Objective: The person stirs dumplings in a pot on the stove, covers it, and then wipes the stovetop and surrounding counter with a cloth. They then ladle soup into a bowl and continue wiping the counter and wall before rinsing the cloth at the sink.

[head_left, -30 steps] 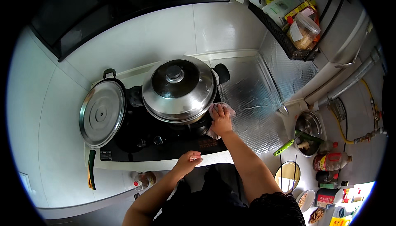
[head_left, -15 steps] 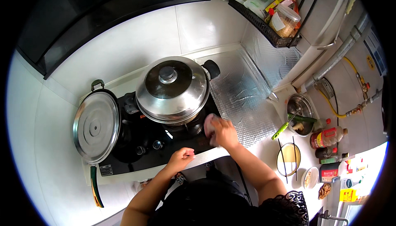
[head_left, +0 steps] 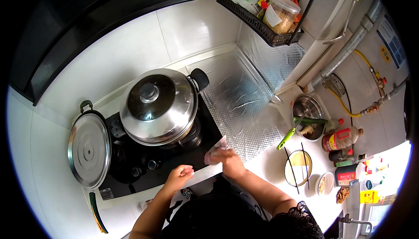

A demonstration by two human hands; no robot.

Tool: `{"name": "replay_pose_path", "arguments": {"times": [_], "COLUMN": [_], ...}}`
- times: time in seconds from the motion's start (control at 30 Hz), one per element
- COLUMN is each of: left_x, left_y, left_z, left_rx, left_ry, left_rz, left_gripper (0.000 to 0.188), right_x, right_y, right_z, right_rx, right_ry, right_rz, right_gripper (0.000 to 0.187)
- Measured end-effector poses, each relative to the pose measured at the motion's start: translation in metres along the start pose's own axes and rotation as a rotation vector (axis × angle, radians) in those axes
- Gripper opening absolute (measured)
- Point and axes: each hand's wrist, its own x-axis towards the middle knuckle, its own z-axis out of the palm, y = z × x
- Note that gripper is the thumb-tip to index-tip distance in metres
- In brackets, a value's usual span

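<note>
Cloth (head_left: 214,151) duty at the stove, and I'd call it partway through. The pale pink rag is down at the front right corner of the black cooktop (head_left: 168,155), pinched in the right hand (head_left: 233,165) with the fingers closed over it. That hand is smeared with motion blur, so I can't really tell how hard it's gripping or whether the rag is pressed flat.

Left hand (head_left: 179,177) is half curled just by the front edge, nothing in it that I can see.

As for what's done: the strip right of the steel pot (head_left: 159,112) looks bare and dark, no obvious mess on it. What's left, my guess, is whatever sits under the pot, which is on its burner with the domed lid on, plus the patch under the lidded pan (head_left: 89,149) on the left. Neither one is lifted, so no clue how clean it is underneath.

Compared with a second ago: the rag and right hand are up beside the pot in that shot, and now they're nearer the front edge, well clear of it. Pot and pan stay put on the cooktop; it's the camera view that's swung round. Left hand is just as empty.
</note>
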Motion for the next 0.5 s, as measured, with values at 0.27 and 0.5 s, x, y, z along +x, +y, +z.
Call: {"name": "replay_pose_path", "arguments": {"times": [0.27,0.5], "left_x": [0.025,0.028], "left_y": [-0.014,-0.008], "left_z": [0.014,0.029], "left_rx": [-0.024,-0.059], "left_ry": [-0.06,0.033], "left_rz": [-0.003,0.001], "left_gripper": [0.032,0.027], "right_x": [0.087,0.217], "right_y": [0.092,0.129], "right_z": [0.033,0.044], "right_rx": [-0.071,-0.284], "right_ry": [0.075,-0.109], "right_rz": [0.143,0.023], "right_gripper": [0.056,0.054]}}
